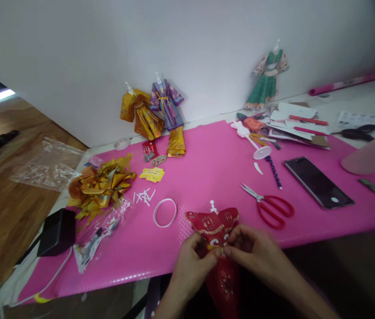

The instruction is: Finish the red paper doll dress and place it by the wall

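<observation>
A red doll dress (225, 279) with gold trim lies at the table's front edge, its skirt hanging toward me. A white peg-like neck piece (212, 206) sticks up from its collar. My left hand (194, 261) grips the waist from the left, and my right hand (252, 248) pinches it from the right. Both thumbs meet at the yellow waistband; whatever small piece lies between the fingertips is too small to make out. Red-handled scissors (267, 204) rest to the right of my right hand. A roll of white ribbon (154, 217) lies to the left of the dress.
Yellow fabric scraps (106, 184), white sticks (144, 196) and a black box (56, 232) lie at left. Dressed doll forms in gold (142, 113), purple (166, 102) and green (268, 79) lean on the wall. A phone (318, 181) and a white doll stand (250, 139) are at right.
</observation>
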`<state>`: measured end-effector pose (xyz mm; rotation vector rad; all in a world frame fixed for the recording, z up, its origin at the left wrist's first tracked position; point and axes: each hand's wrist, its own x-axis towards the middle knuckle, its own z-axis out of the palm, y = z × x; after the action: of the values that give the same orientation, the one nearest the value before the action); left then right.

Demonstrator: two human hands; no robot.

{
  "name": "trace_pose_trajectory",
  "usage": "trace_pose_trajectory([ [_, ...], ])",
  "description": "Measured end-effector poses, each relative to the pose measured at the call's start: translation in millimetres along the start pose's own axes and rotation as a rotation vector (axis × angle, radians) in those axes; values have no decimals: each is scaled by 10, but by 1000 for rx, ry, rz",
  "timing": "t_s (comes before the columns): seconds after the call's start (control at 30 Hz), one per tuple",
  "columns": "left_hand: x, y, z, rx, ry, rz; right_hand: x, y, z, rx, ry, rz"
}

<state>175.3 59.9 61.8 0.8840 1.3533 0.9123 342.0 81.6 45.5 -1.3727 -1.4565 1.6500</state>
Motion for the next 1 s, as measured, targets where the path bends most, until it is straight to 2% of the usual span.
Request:
trace_pose_trajectory([
  [0.27, -3, 4, -10, -46, -38, -5, 18, 64, -4, 19, -11, 0],
  [0.6, 18, -38, -36, -36, -42, 12, 34, -12, 4, 27, -15, 11],
  [1.0, 43, -59, -69, -48, -61, 12, 57, 47, 14, -14, -30, 19],
])
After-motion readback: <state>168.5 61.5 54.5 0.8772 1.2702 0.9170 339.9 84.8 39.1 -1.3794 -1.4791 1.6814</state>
